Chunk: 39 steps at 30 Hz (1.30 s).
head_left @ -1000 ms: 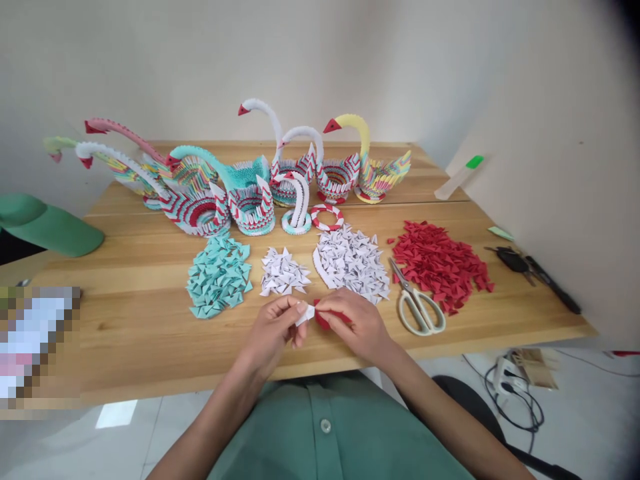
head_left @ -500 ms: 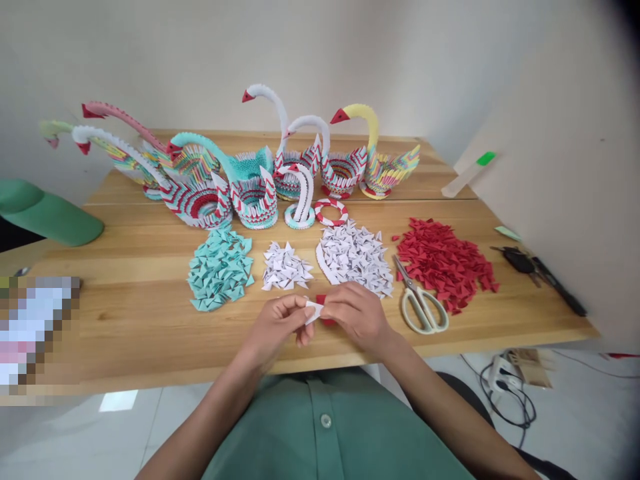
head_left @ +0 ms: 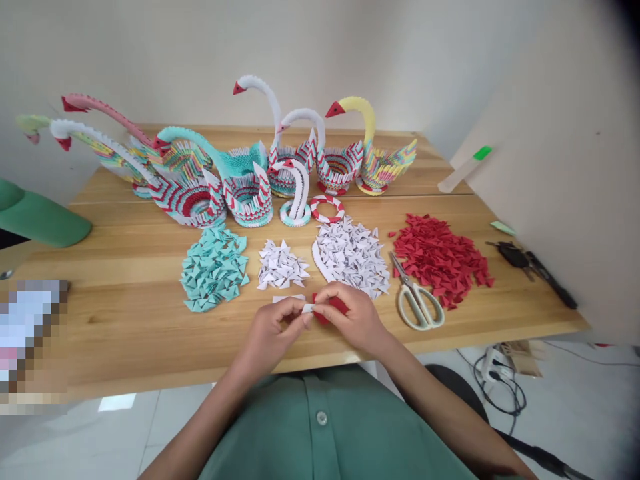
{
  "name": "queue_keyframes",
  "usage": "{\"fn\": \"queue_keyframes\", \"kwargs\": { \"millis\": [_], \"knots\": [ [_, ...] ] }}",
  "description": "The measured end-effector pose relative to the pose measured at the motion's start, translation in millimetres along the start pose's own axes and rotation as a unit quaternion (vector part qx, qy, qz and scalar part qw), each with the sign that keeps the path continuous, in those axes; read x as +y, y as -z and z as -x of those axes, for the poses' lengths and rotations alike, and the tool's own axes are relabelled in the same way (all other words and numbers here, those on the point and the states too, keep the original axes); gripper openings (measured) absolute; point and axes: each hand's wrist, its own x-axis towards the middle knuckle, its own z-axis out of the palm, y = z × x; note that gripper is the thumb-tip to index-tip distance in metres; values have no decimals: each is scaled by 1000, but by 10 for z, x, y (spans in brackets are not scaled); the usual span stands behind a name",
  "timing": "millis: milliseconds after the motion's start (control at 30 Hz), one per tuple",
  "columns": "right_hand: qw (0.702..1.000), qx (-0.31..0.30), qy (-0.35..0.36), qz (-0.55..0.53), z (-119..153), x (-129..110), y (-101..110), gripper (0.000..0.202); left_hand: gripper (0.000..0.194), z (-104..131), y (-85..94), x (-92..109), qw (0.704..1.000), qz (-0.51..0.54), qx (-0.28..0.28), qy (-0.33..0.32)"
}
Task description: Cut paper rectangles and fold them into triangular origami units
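A small folded piece of white paper (head_left: 308, 309) is pinched between my left hand (head_left: 273, 330) and my right hand (head_left: 353, 317), just above the table's front part. Both hands are closed, fingertips on either end of the paper. Under my right hand lies red paper (head_left: 334, 308), partly covered. A flat white strip of paper (head_left: 289, 299) lies behind my left fingers. Beyond the hands are piles of folded paper triangles: turquoise (head_left: 215, 268), a small white pile (head_left: 283, 265), a bigger white pile (head_left: 353, 257) and red (head_left: 440, 257).
White-handled scissors (head_left: 421, 303) lie right of my hands. Several folded-paper swans (head_left: 193, 200) stand along the back, with a red-and-white paper ring (head_left: 327, 209) before them. A green bottle (head_left: 45, 217) is at left; keys (head_left: 513, 255) and a glue stick (head_left: 467, 170) are at right.
The white paper between my fingers now looks smaller and flatter, and my hands have changed their hold. The white strip behind my left hand has come into sight. The whole view has shifted slightly.
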Motion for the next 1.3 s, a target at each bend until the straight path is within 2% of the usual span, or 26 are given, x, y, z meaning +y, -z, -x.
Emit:
{"fn": "queue_keyframes", "kwargs": {
  "millis": [67,167,233,333,500,700,900,1067,1300],
  "knots": [
    [1000,-4,-18,-22,9,-14,1,1,19,-9,-4,-25,998,55,-3,26],
    [993,-24,-71,-94,14,-33,27,10,20,-31,-8,-57,993,107,-7,57],
    [986,-51,-96,-127,8,-45,48,16,20,-43,-10,-67,993,104,-1,54],
    [990,-63,-76,-99,-10,-64,52,16,20,-53,-25,-61,997,65,9,27],
    [996,-25,-43,-71,-20,-40,6,19,14,-68,-63,-49,998,61,10,14],
    [995,-19,-49,-87,-4,23,-10,27,22,-65,-60,-101,995,90,13,32],
    [989,-62,-73,-109,-53,-67,22,17,24,-55,-51,-58,996,80,6,40],
    [988,-49,-101,-103,-62,-94,25,20,24,-48,-32,4,996,78,-1,40],
    [988,-43,-100,-105,-67,-114,3,19,21,-13,10,-5,997,73,8,36]
  ]
}}
